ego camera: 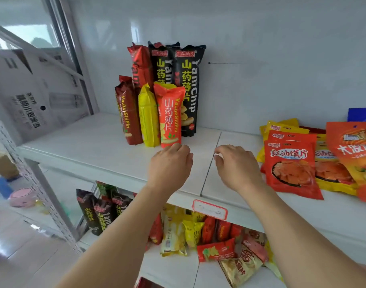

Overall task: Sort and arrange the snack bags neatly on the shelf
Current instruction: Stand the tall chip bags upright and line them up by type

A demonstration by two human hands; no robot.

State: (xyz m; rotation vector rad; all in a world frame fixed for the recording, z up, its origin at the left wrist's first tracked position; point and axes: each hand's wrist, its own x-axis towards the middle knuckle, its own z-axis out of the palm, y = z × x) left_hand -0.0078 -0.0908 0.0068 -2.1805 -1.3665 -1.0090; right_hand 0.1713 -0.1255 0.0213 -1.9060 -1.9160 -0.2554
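Tall yam-chip bags stand upright on the white shelf [90, 146]: two black ones [189, 90] and a red one [140, 63] behind, a dark red bag [128, 113], a yellow bag [147, 117] and an orange bag [170, 115] in front. My left hand [169, 165] hovers just below the orange bag's bottom edge, fingers curled, holding nothing. My right hand [236, 165] floats beside it over bare shelf, fingers loosely bent and empty. Flat red pouches [290, 163] lie in a pile to the right.
A yellow pouch [327, 163] and an orange pouch [356, 154] overlap at the far right. The lower shelf holds black bags [97, 213] and several loose yellow and red bags [198, 231]. A cardboard box [30, 94] stands left. A red label holder [209, 209] is on the shelf edge.
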